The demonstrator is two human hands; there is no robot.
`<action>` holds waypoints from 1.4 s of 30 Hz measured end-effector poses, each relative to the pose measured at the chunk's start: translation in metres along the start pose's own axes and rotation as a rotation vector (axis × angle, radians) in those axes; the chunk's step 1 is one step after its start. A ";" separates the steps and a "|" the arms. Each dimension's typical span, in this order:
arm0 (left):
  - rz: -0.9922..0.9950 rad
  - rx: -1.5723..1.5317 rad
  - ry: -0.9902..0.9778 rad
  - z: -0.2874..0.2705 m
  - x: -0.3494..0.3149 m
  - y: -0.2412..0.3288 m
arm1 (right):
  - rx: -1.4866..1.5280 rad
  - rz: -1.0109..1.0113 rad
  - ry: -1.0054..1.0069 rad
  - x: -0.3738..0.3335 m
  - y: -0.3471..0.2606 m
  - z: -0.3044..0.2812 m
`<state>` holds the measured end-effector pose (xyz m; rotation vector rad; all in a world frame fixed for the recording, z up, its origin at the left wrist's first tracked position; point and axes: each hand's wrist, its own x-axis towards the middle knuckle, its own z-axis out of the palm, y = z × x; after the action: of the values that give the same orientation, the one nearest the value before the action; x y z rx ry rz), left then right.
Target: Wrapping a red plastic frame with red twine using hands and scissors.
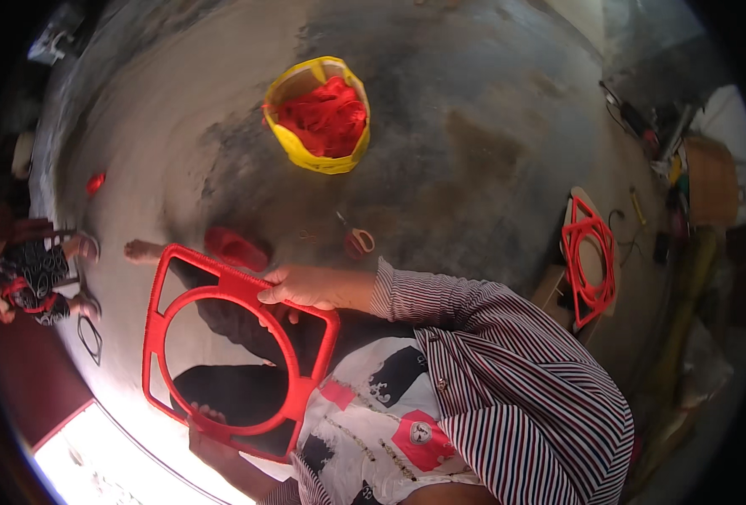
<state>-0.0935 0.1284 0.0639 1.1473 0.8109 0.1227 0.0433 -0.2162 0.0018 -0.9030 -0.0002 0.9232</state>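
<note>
A red rectangular frame with a large ring in its middle lies tilted across my lap. Its bars look wrapped in red cord or strip. My right hand grips the far bar, thumb on top and fingers curled beneath. On the near side, my left hand is closed around the lower edge, with fingertips showing inside the ring and part of the palm hidden by the bar. Beyond the frame, scissors with orange handles and a dark red slipper lie on the floor.
A yellow-rimmed bag full of red strips stands ahead on the concrete floor. Similar red frames lean at the right, near tools and cables. Another person sits at far left. A red scrap lies on the floor.
</note>
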 end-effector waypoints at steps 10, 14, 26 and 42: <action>-0.002 0.137 -0.152 0.029 0.087 0.027 | 0.407 -0.722 0.717 -0.123 -0.016 -0.143; -0.028 0.191 -0.181 0.027 0.120 0.022 | 0.478 -1.135 1.074 -0.236 0.008 -0.233; -0.192 0.109 -0.016 -0.020 0.187 0.017 | -0.606 0.134 2.470 -0.499 0.228 -0.257; 0.252 0.165 -0.108 -0.027 0.072 0.039 | 0.554 -0.627 1.330 -0.347 0.125 -0.337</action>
<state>-0.0467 0.2004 0.0554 1.3984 0.5859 0.2038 -0.1392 -0.6473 -0.1744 -0.7659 1.0047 -0.3726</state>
